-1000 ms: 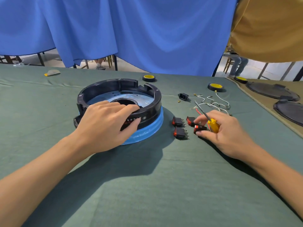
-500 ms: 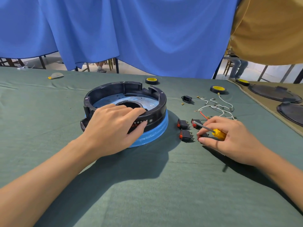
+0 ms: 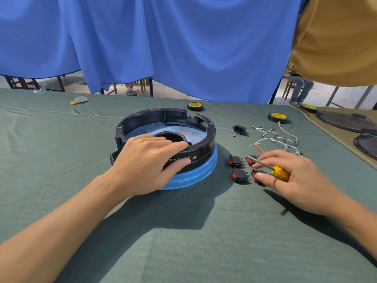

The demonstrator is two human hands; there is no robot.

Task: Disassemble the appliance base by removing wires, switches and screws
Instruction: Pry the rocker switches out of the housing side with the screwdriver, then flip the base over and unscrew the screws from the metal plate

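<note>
While left hand (image 3: 146,162) gripped the base (image 3: 204,148) | right hand (image 3: 299,180) clasped the screwdriver (image 3: 280,172) | switches (image 3: 238,174), wires (image 3: 285,139) lay removed | remaining screws unclear

Black-and-blue base (image 3: 206,152), yellow-handled screwdriver (image 3: 280,171)

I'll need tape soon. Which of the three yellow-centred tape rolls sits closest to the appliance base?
The leftmost roll, just behind the appliance base; the middle roll and rightmost roll lie far to the right.
</note>
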